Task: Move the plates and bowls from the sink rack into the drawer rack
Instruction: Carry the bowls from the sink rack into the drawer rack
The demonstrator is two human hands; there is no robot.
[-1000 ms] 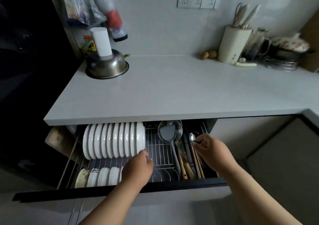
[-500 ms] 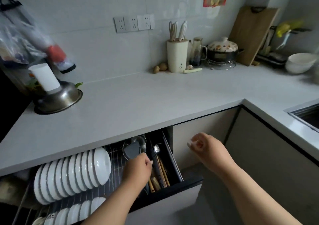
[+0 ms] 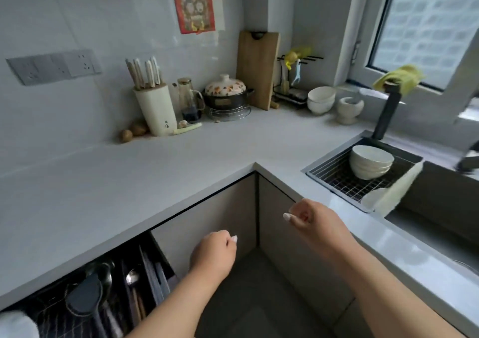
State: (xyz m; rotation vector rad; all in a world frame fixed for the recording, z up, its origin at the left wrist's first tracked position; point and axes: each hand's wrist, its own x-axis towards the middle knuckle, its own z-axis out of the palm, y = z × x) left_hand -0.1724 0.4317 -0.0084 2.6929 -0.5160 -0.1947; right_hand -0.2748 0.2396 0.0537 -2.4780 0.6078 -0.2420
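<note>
Since both hands have left the drawer rack (image 3: pixel 85 309), it slides to lower left. Left hand (image 3: pixel 213 257): loosely curled, empty. Right hand (image 3: pixel 315 221): likewise, nearer the sink rack (image 3: pixel 337 179), which holds stacked bowls (image 3: pixel 370 163); next pickup is likely these. Grey tabletop (image 3: pixel 155 177): knife block (image 3: pixel 155 109), clay pot (image 3: pixel 225 91).

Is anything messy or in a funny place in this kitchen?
Not much. A yellow cloth is draped over the top of the black faucet, an odd perch. A pale towel hangs over the sink rack edge. The stacked bowls sit upright; nothing looks spilled or broken.
</note>
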